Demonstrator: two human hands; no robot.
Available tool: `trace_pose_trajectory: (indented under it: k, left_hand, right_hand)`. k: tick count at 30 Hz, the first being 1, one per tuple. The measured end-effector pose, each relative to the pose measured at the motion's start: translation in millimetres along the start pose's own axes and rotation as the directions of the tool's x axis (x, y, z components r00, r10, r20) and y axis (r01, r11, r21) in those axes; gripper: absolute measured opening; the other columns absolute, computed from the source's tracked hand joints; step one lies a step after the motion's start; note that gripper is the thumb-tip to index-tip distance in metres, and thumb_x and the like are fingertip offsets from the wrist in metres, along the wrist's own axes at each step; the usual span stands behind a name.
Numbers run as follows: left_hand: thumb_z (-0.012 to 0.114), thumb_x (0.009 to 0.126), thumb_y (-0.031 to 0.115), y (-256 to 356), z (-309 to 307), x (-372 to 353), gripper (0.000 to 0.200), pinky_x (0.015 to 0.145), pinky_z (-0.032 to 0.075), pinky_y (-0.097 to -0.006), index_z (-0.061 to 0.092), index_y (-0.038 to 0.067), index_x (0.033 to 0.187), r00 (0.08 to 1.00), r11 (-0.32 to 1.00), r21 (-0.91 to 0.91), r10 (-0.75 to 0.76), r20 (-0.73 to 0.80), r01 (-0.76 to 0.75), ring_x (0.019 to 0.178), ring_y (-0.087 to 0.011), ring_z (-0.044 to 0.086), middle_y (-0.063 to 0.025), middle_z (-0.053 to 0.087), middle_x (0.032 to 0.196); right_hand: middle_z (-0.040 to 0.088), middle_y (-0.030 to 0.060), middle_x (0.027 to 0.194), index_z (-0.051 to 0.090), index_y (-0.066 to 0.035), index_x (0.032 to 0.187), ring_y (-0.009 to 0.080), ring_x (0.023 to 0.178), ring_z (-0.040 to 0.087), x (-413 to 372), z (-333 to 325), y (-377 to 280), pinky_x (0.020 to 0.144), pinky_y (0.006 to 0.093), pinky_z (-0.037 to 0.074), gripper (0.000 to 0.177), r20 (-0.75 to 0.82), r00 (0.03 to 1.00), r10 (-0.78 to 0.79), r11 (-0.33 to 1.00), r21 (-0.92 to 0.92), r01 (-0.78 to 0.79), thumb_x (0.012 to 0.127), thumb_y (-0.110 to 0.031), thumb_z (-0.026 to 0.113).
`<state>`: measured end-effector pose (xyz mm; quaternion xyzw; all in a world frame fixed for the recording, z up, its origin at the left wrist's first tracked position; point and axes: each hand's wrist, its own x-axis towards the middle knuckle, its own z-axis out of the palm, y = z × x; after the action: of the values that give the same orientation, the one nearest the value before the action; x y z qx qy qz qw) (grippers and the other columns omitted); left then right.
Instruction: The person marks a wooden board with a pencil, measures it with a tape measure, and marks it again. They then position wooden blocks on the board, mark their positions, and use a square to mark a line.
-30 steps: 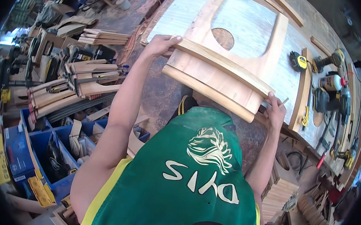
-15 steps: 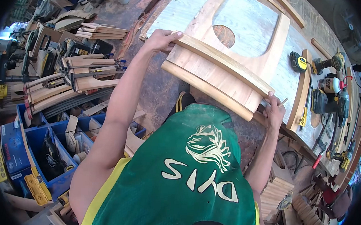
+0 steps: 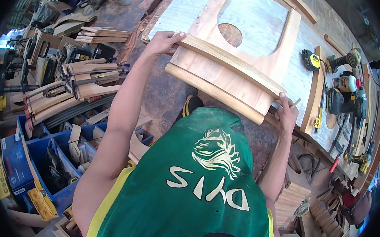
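Observation:
A long wooden strip [image 3: 231, 62] lies across a flat wooden panel assembly [image 3: 219, 78] at the near edge of the workbench [image 3: 171, 11]. My left hand [image 3: 165, 43] grips the strip's left end, thumb on top. At its right end, my right hand [image 3: 287, 111] holds the strip, with a pencil [image 3: 295, 103] between its fingers. A rounded rail [image 3: 213, 93] runs along the panel's near side. Beyond the strip, the wooden frame [image 3: 285, 41] has a wide curved opening and lies flat on the bench. The undersides of both hands are hidden.
On the bench's right are a tape measure [image 3: 310, 60], a drill [image 3: 347, 60], a glue bottle [image 3: 345, 83] and clamps. Blue bins [image 3: 56, 146] stand at the lower left, below clamped wooden pieces [image 3: 91, 78]. Stacked wood [image 3: 292, 196] sits at the lower right.
The view has shifted slightly, so the bench and wood appear a little further left and up. Both hands keep their hold on the strip.

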<state>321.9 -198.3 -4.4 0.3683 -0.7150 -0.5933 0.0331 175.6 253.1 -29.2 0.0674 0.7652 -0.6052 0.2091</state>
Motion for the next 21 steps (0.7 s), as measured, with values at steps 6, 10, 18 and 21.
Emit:
trace_pose_trajectory:
  k: [6,10,18,21]
  left_hand:
    - [0.069,0.098,0.046,-1.4,-2.3,1.1,0.063,0.094,0.057,-0.0452,0.065,-0.008,0.131,0.998,0.999,-0.003,-0.050,0.033,0.051,0.121,-0.0291,0.063,-0.0233,0.065,0.129]
    - [0.069,0.097,0.046,1.4,-1.3,-2.0,0.064,0.095,0.057,-0.0461,0.064,-0.007,0.131,0.998,0.998,-0.008,-0.059,0.026,0.059,0.122,-0.0296,0.062,-0.0239,0.064,0.131]
    - [0.076,0.091,0.046,1.2,1.6,-4.3,0.070,0.081,0.065,-0.0398,0.064,-0.013,0.127,0.999,1.000,0.020,0.002,-0.053,-0.001,0.101,-0.0312,0.073,-0.0276,0.069,0.116]
    - [0.077,0.091,0.046,-0.6,0.8,-1.6,0.069,0.082,0.065,-0.0410,0.064,-0.012,0.127,0.999,1.000,0.013,0.000,-0.042,0.001,0.103,-0.0324,0.072,-0.0283,0.069,0.116]
  right_hand:
    - [0.038,-0.0098,0.054,0.064,0.006,0.095,0.0014,0.041,0.029,1.8,0.3,2.5,0.039,0.0228,0.024,0.045,0.013,1.000,-0.014,0.999,0.038,0.014,0.093,-0.037,0.078]
    - [0.039,-0.0096,0.056,0.070,0.005,0.095,0.0033,0.046,0.032,3.7,-1.5,5.6,0.044,0.0256,0.022,0.048,0.012,1.000,-0.017,0.999,0.028,0.017,0.091,-0.042,0.078]
    - [0.038,-0.0099,0.055,0.064,0.005,0.095,0.0014,0.041,0.029,2.7,0.1,1.9,0.040,0.0226,0.024,0.044,0.013,1.000,-0.011,1.000,0.018,0.011,0.094,-0.037,0.077]
    - [0.037,-0.0103,0.054,0.064,0.004,0.095,0.0015,0.041,0.029,3.1,-0.5,1.9,0.040,0.0225,0.024,0.044,0.016,1.000,-0.008,1.000,0.004,0.008,0.094,-0.038,0.077]
